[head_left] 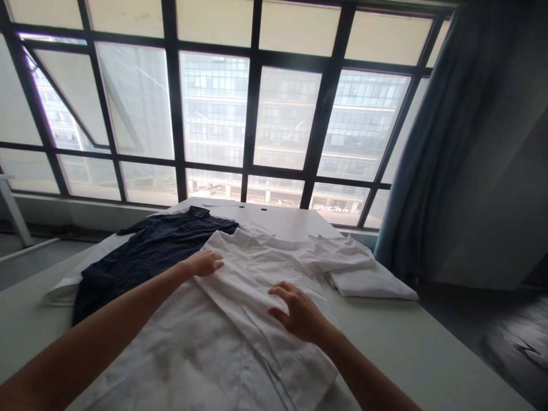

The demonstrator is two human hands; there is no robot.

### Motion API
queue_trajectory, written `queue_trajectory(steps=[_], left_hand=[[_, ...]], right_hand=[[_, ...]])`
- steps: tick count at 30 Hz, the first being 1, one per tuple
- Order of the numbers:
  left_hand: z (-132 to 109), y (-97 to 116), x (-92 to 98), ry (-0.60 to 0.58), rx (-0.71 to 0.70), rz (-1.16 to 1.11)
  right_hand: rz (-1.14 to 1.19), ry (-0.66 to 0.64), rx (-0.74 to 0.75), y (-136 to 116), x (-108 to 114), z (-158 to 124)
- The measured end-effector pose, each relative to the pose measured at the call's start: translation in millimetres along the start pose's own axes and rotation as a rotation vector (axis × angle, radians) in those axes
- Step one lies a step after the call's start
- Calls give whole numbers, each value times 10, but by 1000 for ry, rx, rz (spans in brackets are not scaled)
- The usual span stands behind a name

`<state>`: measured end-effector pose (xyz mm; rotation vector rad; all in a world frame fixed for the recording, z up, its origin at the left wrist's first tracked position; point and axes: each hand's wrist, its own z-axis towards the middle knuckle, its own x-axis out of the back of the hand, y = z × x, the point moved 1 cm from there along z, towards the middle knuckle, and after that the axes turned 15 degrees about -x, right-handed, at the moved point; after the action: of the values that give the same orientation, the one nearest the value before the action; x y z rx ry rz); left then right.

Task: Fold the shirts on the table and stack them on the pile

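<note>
A white shirt (pixel 257 274) is spread over the table before me, its collar end pointing toward the window and its lower part nearest me. My left hand (pixel 204 263) rests at the shirt's left edge, near the shoulder, with its fingers extended over the cloth. Over the middle of the shirt is my right hand (pixel 297 311), fingers apart and thumb out; whether it touches the fabric I cannot tell. Creases run through the cloth between both hands. To the left, a dark navy shirt (pixel 158 240) lies partly beside the white one.
Folded white cloth (pixel 370 277) lies at the table's right edge. More white fabric (pixel 64 290) shows under the navy shirt. The white table (pixel 428 354) reaches toward a large black-framed window (pixel 252 114). A blue curtain (pixel 417 171) hangs at the right.
</note>
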<state>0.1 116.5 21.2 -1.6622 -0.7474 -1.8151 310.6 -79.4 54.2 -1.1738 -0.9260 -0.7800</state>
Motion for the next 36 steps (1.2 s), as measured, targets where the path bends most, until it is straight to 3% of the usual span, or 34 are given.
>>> queue_trajectory(steps=[4, 9, 18, 24, 28, 31, 36], left_hand=[[219, 11, -320, -93, 7, -65], [364, -296, -458, -100, 118, -56], [662, -672, -420, -45, 235, -40], [710, -647, -378, -10, 267, 1], [616, -363, -387, 30, 227, 100], [385, -184, -467, 34, 123, 68], [-79, -289, -466, -7, 69, 9]], right_hand=[[-16, -200, 228, -125, -252, -16], [-61, -398, 265, -53, -356, -51], [-35, -414, 238, 25, -393, -37], [-55, -416, 173, 34, -415, -46], [-66, -443, 152, 15, -395, -43], [-70, -465, 156, 16, -389, -39], [-89, -457, 133, -16, -429, -73]])
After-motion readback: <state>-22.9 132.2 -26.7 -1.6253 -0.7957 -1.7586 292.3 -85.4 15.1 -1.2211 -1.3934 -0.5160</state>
